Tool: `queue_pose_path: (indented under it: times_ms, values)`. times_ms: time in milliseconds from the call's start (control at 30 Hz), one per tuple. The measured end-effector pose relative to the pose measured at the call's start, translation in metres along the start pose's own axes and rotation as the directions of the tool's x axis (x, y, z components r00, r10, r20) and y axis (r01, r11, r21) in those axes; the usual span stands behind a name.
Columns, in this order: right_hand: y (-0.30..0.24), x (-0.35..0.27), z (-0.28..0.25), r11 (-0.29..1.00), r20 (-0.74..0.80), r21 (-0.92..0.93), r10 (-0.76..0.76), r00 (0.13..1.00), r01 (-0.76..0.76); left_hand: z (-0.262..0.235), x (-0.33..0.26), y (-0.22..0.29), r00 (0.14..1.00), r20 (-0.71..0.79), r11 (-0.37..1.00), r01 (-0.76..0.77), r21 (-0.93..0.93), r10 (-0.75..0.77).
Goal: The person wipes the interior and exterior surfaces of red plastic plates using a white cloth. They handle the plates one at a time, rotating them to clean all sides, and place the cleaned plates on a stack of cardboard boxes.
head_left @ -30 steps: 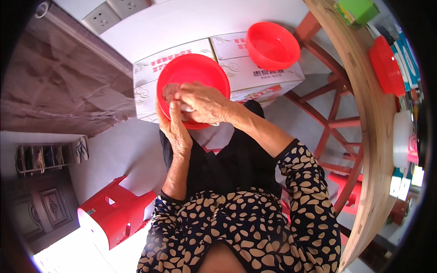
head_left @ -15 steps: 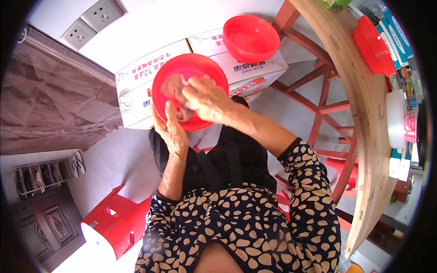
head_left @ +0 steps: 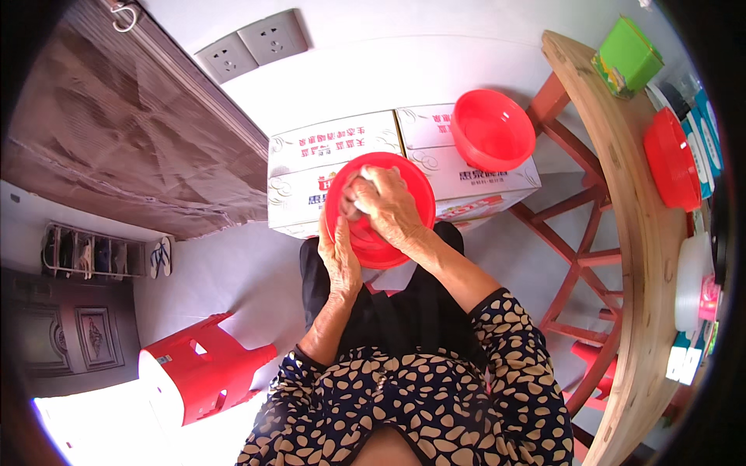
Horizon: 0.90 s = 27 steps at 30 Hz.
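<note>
Bowl (head_left: 381, 210), red, sits over the lap before the cardboard boxes (head_left: 334, 167), as before; left hand (head_left: 339, 256) still grips its near rim; right hand (head_left: 386, 206), inside, stays clenched on a pale cloth (head_left: 359, 190); second bowl (head_left: 493, 128) now looks nearer.

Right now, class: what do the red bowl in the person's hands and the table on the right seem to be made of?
Red bowl: probably plastic, with an even bright colour, a thin rim and a soft sheen. Table: wood, going by the pale grain lines on its top; its finish looks matt, and the frame below is reddish, perhaps painted.
</note>
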State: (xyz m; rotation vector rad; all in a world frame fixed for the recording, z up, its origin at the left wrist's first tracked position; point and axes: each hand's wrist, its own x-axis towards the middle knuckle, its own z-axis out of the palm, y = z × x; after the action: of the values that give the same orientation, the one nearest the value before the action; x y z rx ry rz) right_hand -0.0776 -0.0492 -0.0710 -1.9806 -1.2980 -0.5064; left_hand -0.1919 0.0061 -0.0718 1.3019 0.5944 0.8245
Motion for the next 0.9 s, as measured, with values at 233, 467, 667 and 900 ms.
queue_pose_path:
  times_ms: [233, 467, 667, 900]
  values:
    - [-0.001, -0.011, -0.009, 0.922, 0.217, -0.331, 0.281, 0.935, -0.201, 0.003, -0.006, -0.004, 0.999, -0.032, 0.998, 0.01, -0.059, -0.012]
    - [-0.013, -0.023, -0.031, 0.919, 0.695, -0.172, 0.368, 0.618, -0.354, 0.005, -0.007, 0.0, 0.991, -0.071, 0.985, 0.099, -0.143, -0.11]
    - [-0.01, -0.014, -0.054, 0.709, 0.829, 0.329, 0.1, 0.551, -0.624, -0.013, -0.005, -0.016, 0.986, -0.002, 0.964, 0.16, -0.211, -0.164]
    - [-0.031, 0.011, -0.051, 0.99, 0.026, 0.119, 0.068, 0.997, -0.071, -0.005, -0.004, -0.001, 0.987, 0.088, 0.988, 0.142, -0.06, -0.136]
